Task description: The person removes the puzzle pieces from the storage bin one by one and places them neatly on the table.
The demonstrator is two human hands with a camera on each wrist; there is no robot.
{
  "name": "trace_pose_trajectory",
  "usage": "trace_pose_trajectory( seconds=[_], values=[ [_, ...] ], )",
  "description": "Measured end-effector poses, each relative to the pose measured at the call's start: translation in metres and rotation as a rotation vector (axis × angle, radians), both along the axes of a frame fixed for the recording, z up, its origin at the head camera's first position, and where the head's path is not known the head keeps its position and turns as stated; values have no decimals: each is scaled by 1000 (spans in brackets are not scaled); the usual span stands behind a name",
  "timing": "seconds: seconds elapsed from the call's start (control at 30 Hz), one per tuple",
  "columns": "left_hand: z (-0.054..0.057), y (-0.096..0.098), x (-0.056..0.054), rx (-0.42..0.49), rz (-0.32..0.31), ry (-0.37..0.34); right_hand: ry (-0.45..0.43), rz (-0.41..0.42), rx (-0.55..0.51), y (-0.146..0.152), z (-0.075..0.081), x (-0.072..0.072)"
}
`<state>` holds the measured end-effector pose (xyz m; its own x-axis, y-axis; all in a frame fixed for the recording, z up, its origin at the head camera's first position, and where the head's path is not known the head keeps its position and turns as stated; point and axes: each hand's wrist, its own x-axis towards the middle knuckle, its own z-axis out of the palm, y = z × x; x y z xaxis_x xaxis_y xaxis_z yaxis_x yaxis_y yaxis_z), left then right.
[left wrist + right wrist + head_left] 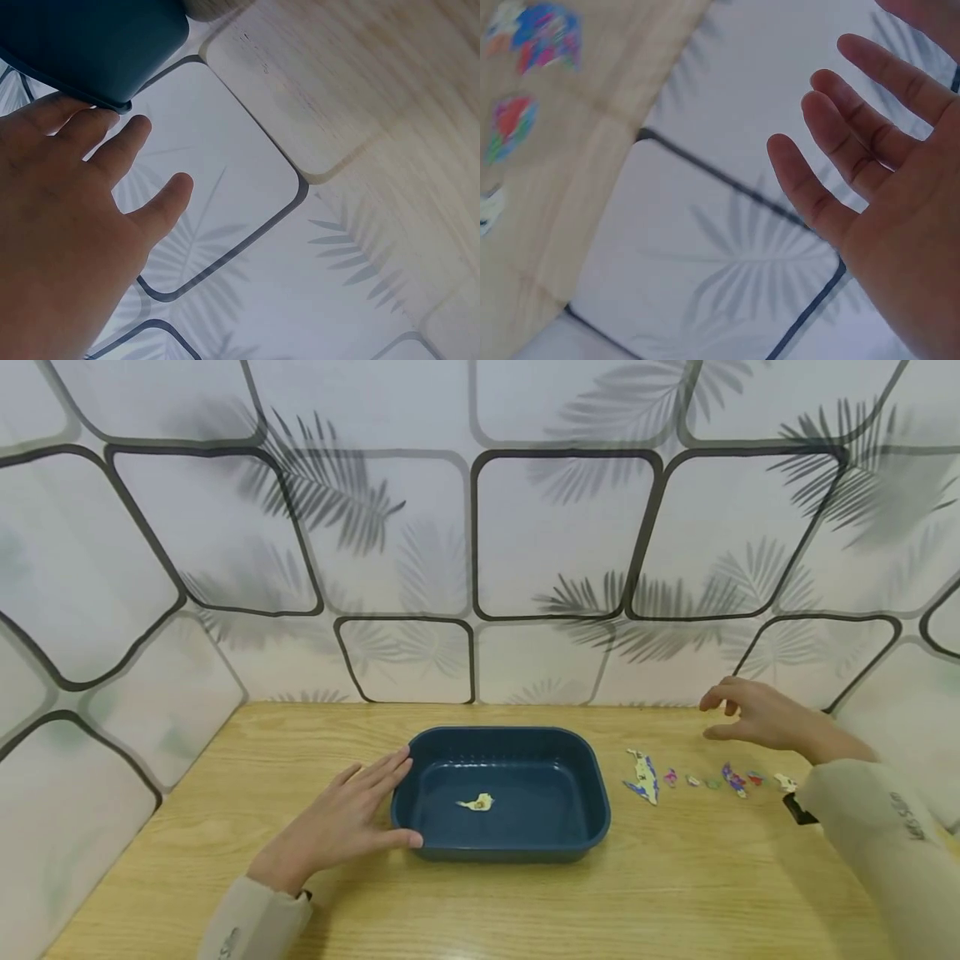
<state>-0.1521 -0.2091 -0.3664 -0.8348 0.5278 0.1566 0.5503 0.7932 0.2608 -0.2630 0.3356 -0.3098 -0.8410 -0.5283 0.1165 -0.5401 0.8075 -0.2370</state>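
A dark blue rectangular basin [510,853] stands on the wooden table, with a small cream-coloured cutout [477,802] lying on its floor. My left hand [341,827] rests against the basin's left side; its extended fingers touch the rim and the thumb lies by the front left corner. In the left wrist view, the fingers of that hand [67,172] meet the basin's rim [97,101]. Over the right part of the table hovers my right hand [765,718], holding nothing, its fingers loosely bent. Below it lie a blue-and-purple cutout [733,779] and a red-and-green one [754,777].
Right of the basin lies a row of several small cutouts, starting with a larger yellow-and-blue one [643,778]; a white one [785,782] is at its right end. A small black object [799,809] shows beside the right sleeve. A patterned wall covering [555,535] rises behind the table.
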Motion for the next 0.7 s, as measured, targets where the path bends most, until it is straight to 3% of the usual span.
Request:
trace_pose_trajectory(
  seconds=[0.27,0.7],
  values=[
    [1,0,0,1,8,-6,-33,49,-81,-41,17,0],
    [0,0,0,13,4,-5,8,180,-57,-96,36,-4]
  ],
)
